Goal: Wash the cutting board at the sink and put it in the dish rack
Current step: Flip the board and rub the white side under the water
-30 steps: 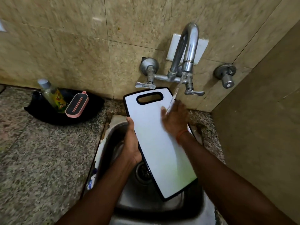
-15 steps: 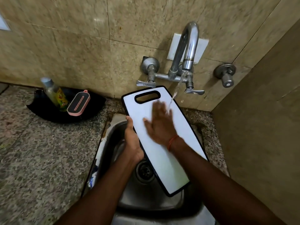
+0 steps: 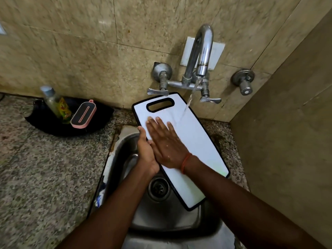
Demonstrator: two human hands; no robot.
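A white cutting board (image 3: 195, 139) with a black rim and a handle slot lies tilted over the steel sink (image 3: 161, 218). Water runs from the chrome tap (image 3: 202, 56) onto the board's upper right part. My left hand (image 3: 146, 153) grips the board's left edge, thumb on top. My right hand (image 3: 166, 142) lies flat on the white face with straight fingers pointing toward the handle slot, an orange thread round its wrist. No dish rack is in view.
A black tray (image 3: 100, 121) on the granite counter (image 3: 45, 177) at left holds a soap bottle (image 3: 55, 103) and a pink-edged scrubber (image 3: 83, 114). A second valve (image 3: 243, 81) sticks out of the tiled wall. A side wall (image 3: 287, 141) closes in the right.
My right hand has slid left and down across the board's face, away from the water stream. The board's lower end has swung right a little. My left hand keeps its grip.
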